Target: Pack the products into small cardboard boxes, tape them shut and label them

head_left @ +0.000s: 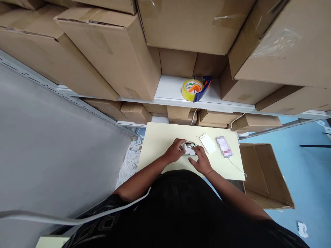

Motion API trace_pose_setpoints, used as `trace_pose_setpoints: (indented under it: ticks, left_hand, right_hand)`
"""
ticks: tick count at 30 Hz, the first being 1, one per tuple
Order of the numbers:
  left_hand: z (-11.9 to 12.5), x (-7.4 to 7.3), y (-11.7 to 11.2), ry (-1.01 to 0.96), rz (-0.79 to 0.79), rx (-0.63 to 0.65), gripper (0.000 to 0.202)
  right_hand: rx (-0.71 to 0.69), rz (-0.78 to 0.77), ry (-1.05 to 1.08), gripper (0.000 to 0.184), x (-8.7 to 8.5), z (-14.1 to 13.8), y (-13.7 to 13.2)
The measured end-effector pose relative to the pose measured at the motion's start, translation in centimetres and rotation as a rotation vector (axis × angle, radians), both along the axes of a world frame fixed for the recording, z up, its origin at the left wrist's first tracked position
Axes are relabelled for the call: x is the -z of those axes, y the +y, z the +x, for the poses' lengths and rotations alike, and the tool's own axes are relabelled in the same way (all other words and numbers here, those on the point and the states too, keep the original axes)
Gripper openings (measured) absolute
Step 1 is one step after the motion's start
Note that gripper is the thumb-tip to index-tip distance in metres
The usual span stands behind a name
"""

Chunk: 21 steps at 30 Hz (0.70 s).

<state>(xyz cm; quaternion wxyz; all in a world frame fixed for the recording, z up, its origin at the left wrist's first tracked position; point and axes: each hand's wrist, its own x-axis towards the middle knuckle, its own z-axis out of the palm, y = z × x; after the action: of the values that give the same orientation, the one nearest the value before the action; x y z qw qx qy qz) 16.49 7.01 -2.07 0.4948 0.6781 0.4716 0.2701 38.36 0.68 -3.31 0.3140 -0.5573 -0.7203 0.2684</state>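
A small white box [189, 150] lies on the pale table in front of me with its top open. Something dark and something green show inside it, too small to name. My left hand [176, 150] grips the box's left side, thumb in front and fingers curled behind. On the right, my right hand [201, 161] touches the box's right edge with its fingertips, the thumb stretched apart from the fingers. Just beyond that hand lies a flat white carton [207, 143]. To its right rests a blurred-out phone-like item [224, 147] with a white cable.
Cardboard boxes [108, 48] fill the shelves above the table [157, 141]. A tape dispenser [203, 90] with yellow tape sits on the white shelf. An open carton [266, 175] stands right of the table; white scraps [129, 162] are heaped at the left. A white cable [77, 220] crosses the lower left.
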Motion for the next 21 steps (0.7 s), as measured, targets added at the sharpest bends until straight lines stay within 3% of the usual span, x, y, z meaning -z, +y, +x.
trace_pose_setpoints:
  ticks: [5, 10, 13, 18, 21]
  left_hand:
    - [-0.1, 0.1, 0.6, 0.028, 0.125, 0.098, 0.029]
    - [-0.7, 0.8, -0.1, 0.123, 0.213, 0.143, 0.027]
    - [-1.1, 1.3, -0.7, 0.112, 0.187, 0.187, 0.039]
    - [-1.5, 2.3, -2.1, 0.03, -0.008, 0.177, 0.094]
    - [-1.4, 2.9, -2.6, 0.042, -0.089, 0.153, 0.105]
  right_hand:
    - [0.057, -0.017, 0.037, 0.036, 0.3, 0.0, 0.4]
    - [0.165, -0.213, 0.19, 0.058, 0.7, 0.6, 0.5]
    - [0.095, -0.322, 0.186, 0.062, 1.3, 0.9, 0.8]
    - [0.025, -0.372, 0.122, 0.078, 2.9, 0.6, 1.1]
    - [0.064, -0.422, 0.036, 0.067, 4.0, -0.1, 1.1]
